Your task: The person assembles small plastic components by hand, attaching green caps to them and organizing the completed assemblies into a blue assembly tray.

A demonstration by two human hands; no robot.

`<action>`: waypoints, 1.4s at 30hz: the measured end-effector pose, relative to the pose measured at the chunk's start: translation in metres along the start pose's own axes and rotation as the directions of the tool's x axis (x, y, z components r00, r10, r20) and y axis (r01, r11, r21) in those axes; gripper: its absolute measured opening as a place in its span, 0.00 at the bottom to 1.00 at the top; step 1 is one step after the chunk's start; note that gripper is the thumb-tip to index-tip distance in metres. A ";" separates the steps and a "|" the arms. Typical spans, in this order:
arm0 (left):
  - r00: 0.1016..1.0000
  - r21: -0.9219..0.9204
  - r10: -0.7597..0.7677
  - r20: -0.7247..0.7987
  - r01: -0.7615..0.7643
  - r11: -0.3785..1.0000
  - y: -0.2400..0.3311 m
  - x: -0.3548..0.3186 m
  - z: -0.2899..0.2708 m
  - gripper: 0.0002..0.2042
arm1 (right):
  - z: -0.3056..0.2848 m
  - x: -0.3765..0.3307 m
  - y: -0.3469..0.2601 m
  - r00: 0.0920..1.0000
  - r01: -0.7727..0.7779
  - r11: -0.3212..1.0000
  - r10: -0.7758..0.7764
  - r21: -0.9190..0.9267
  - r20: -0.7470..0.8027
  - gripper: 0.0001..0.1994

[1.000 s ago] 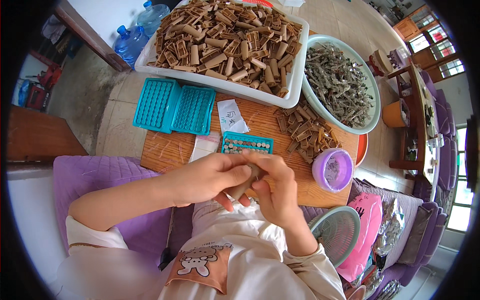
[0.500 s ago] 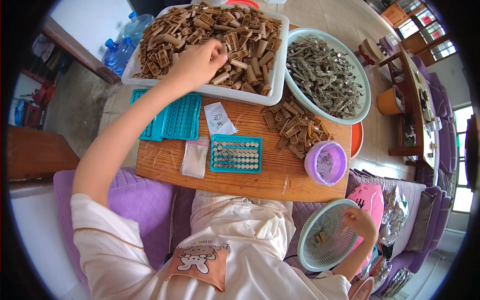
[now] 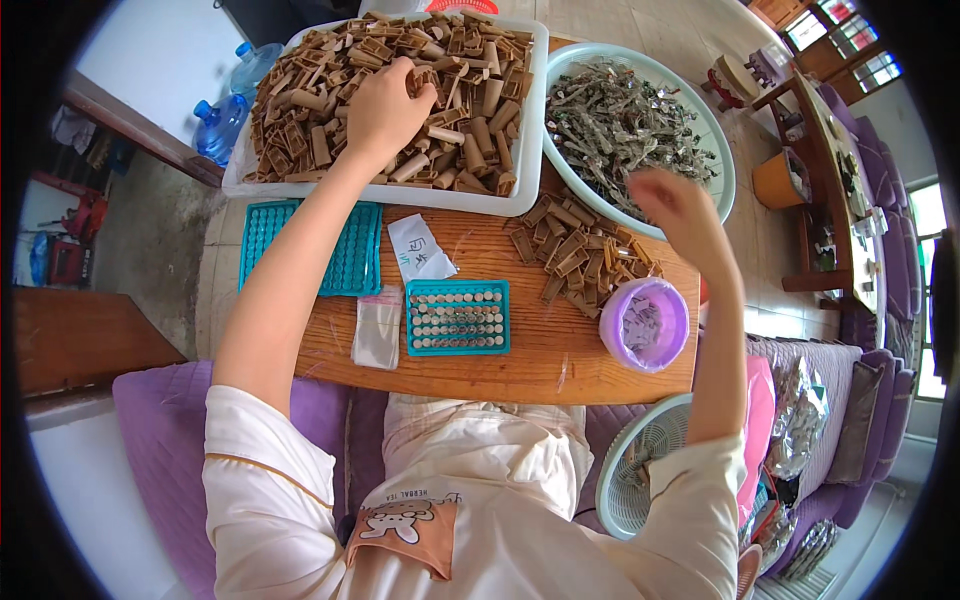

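My left hand (image 3: 385, 112) is over the white tub (image 3: 530, 130) heaped with brown plastic casings (image 3: 330, 95). Its fingers are curled, and a brown casing shows between thumb and forefinger. My right hand (image 3: 672, 205), smeared by motion, hangs at the near edge of the pale green basket (image 3: 728, 170), which is full of crumpled-looking silvery metal strips (image 3: 630, 125). I cannot tell whether it holds anything. Below it lies a loose pile of brown casings (image 3: 580, 250). Near the table's front edge, a teal tray (image 3: 457, 347) holds rows of small round silvery pieces.
On the wooden table (image 3: 540, 350) stand a purple tub (image 3: 645, 325) with small pale pieces, teal trays (image 3: 350, 250), a paper slip (image 3: 420, 248) and a clear bag (image 3: 377, 330). A grey-green basket (image 3: 625, 480), partly hidden by my right arm, sits on the sofa. Blue water bottles (image 3: 218, 130) stand at left.
My right hand has risen from the grey-green basket beside me to the edge of the basket of metal strips. The left hand remains over the casings, slightly shifted. The view has moved a little.
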State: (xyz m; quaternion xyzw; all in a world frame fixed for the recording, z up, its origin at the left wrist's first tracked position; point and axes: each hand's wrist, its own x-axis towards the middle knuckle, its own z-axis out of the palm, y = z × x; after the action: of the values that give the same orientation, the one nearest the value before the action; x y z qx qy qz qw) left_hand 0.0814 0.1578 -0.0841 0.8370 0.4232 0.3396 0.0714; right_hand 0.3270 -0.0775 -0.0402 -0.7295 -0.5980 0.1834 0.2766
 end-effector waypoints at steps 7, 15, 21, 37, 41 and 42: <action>0.974 -0.499 -0.035 0.223 0.145 0.854 0.020 -0.019 -0.021 0.08 | 0.082 0.130 0.033 0.977 0.159 0.836 -0.208 -0.526 -0.035 0.09; 0.767 -0.711 0.021 0.642 0.585 0.390 0.065 -0.048 -0.065 0.08 | 0.050 0.121 0.025 0.945 -0.052 0.998 0.060 0.035 -0.320 0.10; 0.710 -0.716 0.112 0.695 0.673 0.184 0.101 -0.062 -0.077 0.09 | -0.002 0.074 0.015 0.941 0.191 0.573 0.123 0.797 -0.314 0.08; 0.968 -0.772 0.007 0.251 0.196 0.604 0.126 -0.181 -0.073 0.08 | 0.069 -0.093 -0.092 0.937 -0.344 0.546 0.154 0.764 0.313 0.06; 0.860 -0.791 -0.198 0.471 0.511 0.337 0.119 -0.213 -0.074 0.09 | 0.098 -0.112 -0.101 0.979 0.099 0.838 0.014 0.537 -0.204 0.08; 0.856 -0.787 -0.200 0.476 0.516 0.338 0.120 -0.216 -0.073 0.09 | 0.102 -0.115 -0.100 0.959 0.219 0.874 -0.111 0.433 -0.261 0.10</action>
State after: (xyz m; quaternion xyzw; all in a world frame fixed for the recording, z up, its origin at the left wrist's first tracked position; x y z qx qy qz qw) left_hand 0.0254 -0.0935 -0.0893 0.5918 0.3357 0.3568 0.6401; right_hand 0.1639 -0.1581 -0.0649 -0.6056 -0.5627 0.2100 0.5220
